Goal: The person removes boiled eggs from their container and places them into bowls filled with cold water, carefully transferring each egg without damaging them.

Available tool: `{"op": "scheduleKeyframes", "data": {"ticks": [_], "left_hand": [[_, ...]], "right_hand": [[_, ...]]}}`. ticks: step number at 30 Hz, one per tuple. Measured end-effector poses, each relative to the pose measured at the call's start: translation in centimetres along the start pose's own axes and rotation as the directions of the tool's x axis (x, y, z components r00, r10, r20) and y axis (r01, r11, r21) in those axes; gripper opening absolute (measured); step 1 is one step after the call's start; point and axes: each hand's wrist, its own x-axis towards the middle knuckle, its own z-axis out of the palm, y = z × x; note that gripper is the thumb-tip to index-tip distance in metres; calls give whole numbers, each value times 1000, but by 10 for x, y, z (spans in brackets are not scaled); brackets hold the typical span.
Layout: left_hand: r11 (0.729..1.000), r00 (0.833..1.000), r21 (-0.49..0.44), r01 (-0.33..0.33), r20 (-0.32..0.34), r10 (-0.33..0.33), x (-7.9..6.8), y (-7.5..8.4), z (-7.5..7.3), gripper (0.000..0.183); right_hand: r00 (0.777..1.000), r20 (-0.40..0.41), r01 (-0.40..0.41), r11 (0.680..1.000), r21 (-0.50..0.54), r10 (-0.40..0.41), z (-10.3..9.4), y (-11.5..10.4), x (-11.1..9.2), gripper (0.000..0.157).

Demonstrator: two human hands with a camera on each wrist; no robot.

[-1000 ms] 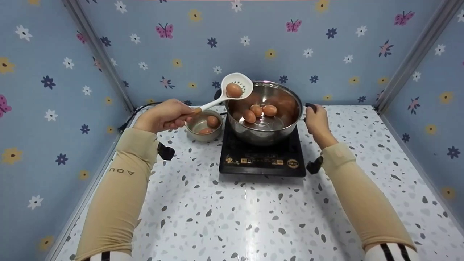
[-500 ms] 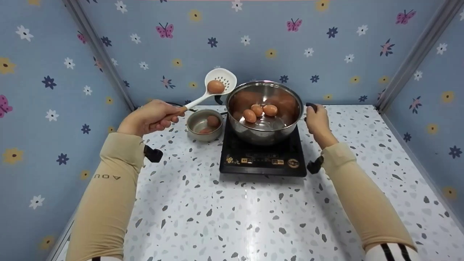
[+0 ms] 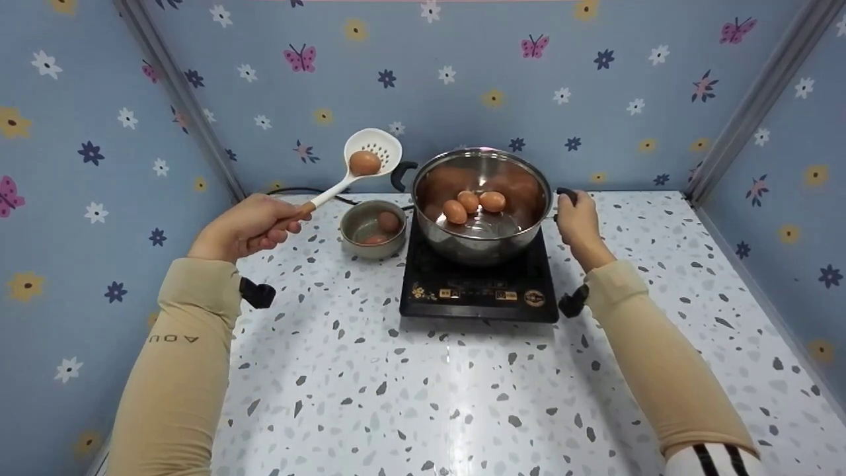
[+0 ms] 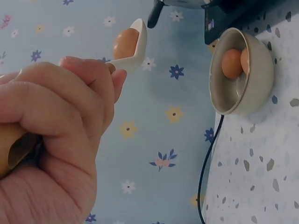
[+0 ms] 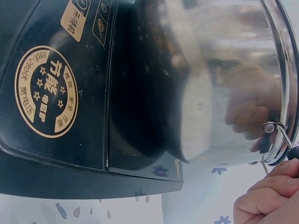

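Note:
My left hand (image 3: pixel 248 225) grips the wooden handle of a white slotted spoon (image 3: pixel 390 149), raised up and to the left of the pot. One brown egg (image 3: pixel 365 162) lies in the spoon's bowl. Below the spoon's head stands a small grey-beige bowl (image 3: pixel 373 251) with two eggs (image 4: pixel 231 63) in it. My right hand (image 3: pixel 577 221) holds the black side handle of a steel pot (image 3: pixel 486 244). Three brown eggs (image 3: pixel 492 201) lie at the bottom of the pot. In the right wrist view the right fingers (image 5: pixel 261 200) are partly cut off by the frame edge.
The pot stands on a black induction cooker (image 3: pixel 479 307). A black cable (image 3: pixel 291 190) runs behind the bowl along the back left. Flower-patterned walls (image 3: pixel 449 79) enclose the speckled tabletop (image 3: pixel 396 383) at the back and on both sides.
My left hand has carried the slotted spoon and its egg leftward, from over the pot's left rim to above and behind the small bowl. My right hand stays on the pot handle.

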Motion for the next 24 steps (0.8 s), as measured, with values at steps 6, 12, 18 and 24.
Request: {"op": "scheduleKeyframes", "data": {"ticks": [6,12,18,24], "left_hand": [[1000,1000,28,13,-5,-12,1,-17,-8,29],[999,999,34,28,-30,-27,6,-33,-8,30],[999,1000,48,17,-26,-16,11,-51,-5,33],[998,999,59,24,-34,-22,15,-71,1,33]], "right_hand": [[1000,4,1,1000,-11,-1,0,0,0,53],[1000,4,5,1000,-12,-5,-1,-1,-1,52],[1000,-3,5,1000,-5,-5,0,0,1,51],[1000,2,-3,1000,4,3,1,1,2,49]]}}
